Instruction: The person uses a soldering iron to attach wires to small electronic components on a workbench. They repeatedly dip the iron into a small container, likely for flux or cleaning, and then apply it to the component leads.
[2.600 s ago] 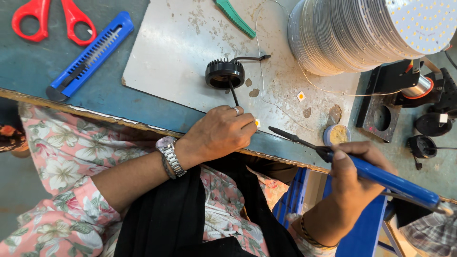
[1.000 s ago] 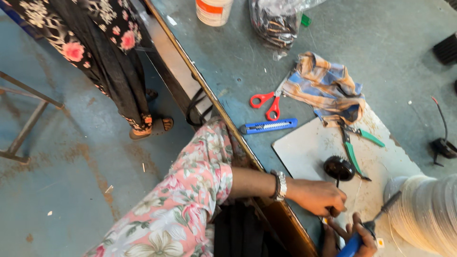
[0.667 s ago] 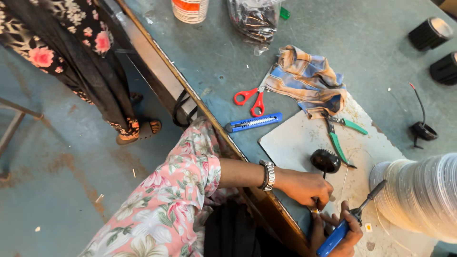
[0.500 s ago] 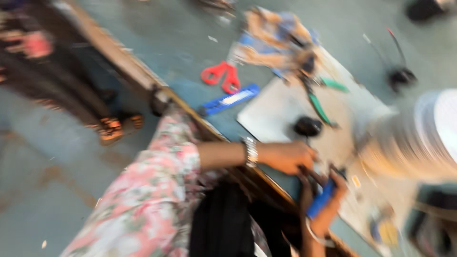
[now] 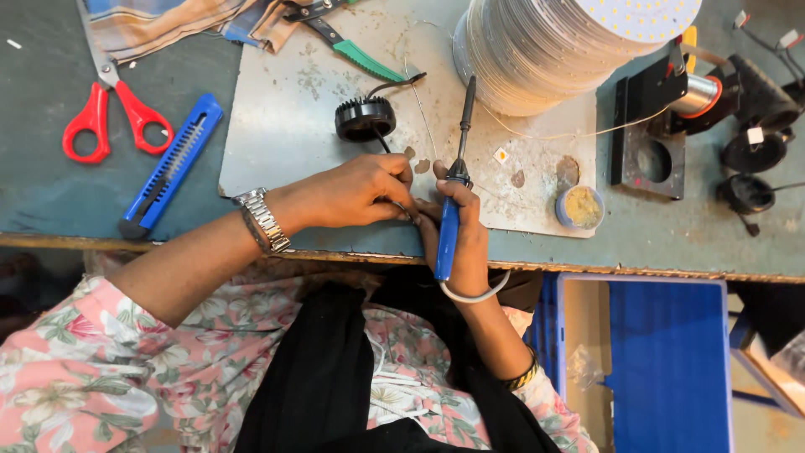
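At the near edge of the table (image 5: pixel 50 201), the right hand (image 5: pixel 457 231) is wrapped around a blue-handled soldering iron (image 5: pixel 453 180), its long axis running straight away from the body with the tip far. Just to its left, touching it, the left hand (image 5: pixel 356 191) pinches a thin dark wire (image 5: pixel 387 149) between closed fingertips. That wire leads on to a black round housing (image 5: pixel 365 117) beyond, nearer the left hand.

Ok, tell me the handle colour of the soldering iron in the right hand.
Blue, on the soldering iron; head view shows it.
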`<state>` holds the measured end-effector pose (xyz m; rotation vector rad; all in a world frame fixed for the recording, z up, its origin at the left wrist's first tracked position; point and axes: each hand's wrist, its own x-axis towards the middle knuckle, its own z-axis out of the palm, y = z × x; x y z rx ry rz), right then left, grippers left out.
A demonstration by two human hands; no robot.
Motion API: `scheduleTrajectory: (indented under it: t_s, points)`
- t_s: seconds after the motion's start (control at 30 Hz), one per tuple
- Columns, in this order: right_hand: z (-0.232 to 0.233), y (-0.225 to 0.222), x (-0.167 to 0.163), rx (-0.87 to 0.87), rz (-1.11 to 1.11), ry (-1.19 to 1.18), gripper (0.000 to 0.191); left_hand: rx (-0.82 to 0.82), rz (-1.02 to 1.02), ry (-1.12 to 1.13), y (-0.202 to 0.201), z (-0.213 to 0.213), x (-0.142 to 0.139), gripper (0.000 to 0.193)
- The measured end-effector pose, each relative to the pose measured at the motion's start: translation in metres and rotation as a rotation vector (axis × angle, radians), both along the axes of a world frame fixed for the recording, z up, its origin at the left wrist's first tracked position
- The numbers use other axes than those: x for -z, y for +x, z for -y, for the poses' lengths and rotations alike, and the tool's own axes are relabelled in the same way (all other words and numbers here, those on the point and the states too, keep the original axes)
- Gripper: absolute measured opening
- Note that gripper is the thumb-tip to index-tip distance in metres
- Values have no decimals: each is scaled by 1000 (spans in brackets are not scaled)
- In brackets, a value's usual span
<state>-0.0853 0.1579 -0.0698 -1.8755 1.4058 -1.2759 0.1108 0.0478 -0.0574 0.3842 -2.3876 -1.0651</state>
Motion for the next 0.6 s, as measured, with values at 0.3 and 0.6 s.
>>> scheduleTrajectory:
  t_s: [0.3,0.6]
  points:
    - [-4,-2,3,3,-38,-6,52,-28,46,26,1,-3,-2,14]
    - [0,-3,-5,-44,-156,-87,54,-26,34,4,2,-5,0,10]
